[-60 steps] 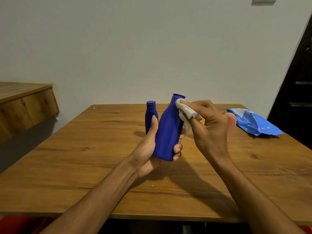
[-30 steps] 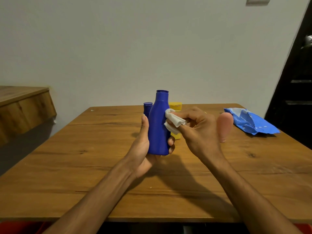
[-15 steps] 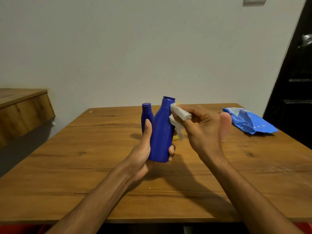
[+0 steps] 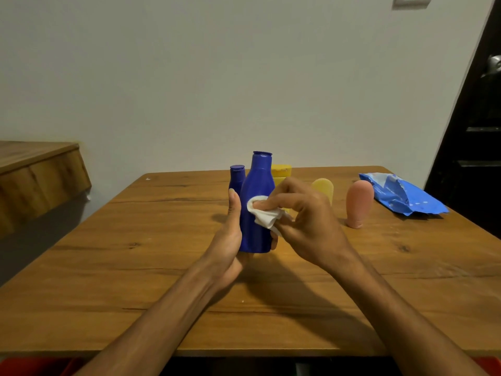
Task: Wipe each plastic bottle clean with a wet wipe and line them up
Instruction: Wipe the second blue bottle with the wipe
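**Wiping the big blue bottle**

Our left hand curls round the large blue bottle, holding it upright over the wooden table. Our right hand pinches a crumpled wet wipe against the bottle's front. Just behind the bottle stands a small blue bottle.

Place: appearing to be a room in a home, lived-in and plainly furnished.
Table: a grained wooden table is standing against a bare pale wall.
Wall fitting: a switch plate is sitting high on that wall.
Door: a dark door with a metal handle is showing at the right edge.
Side furniture: a wooden ledge is jutting in at the left.
Household goods: toiletry-style plastic bottles and a blue wipes pack are sitting on the table.
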The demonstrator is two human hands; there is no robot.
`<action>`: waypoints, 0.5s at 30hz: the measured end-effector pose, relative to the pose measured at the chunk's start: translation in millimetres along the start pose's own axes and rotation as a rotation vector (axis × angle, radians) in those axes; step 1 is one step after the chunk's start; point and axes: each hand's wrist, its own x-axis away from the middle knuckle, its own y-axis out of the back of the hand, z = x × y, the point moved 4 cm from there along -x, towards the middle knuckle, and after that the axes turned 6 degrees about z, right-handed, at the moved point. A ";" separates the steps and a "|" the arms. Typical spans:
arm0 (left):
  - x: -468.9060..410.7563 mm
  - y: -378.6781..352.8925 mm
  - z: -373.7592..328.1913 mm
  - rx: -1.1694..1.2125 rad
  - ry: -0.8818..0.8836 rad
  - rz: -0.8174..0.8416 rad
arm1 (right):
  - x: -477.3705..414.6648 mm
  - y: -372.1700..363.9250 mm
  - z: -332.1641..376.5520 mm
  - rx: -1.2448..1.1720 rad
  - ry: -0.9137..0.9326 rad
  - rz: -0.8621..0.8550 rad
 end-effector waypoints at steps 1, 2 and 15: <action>-0.2 1.1 -0.4 0.015 0.009 -0.028 | -0.1 -1.3 0.3 0.016 0.012 0.023; -0.1 1.4 -0.7 0.040 0.016 -0.042 | -0.4 -1.8 -0.6 0.015 0.010 0.030; 1.9 -9.6 1.5 0.162 0.058 0.137 | -0.2 11.4 -14.0 -0.298 -0.206 -0.277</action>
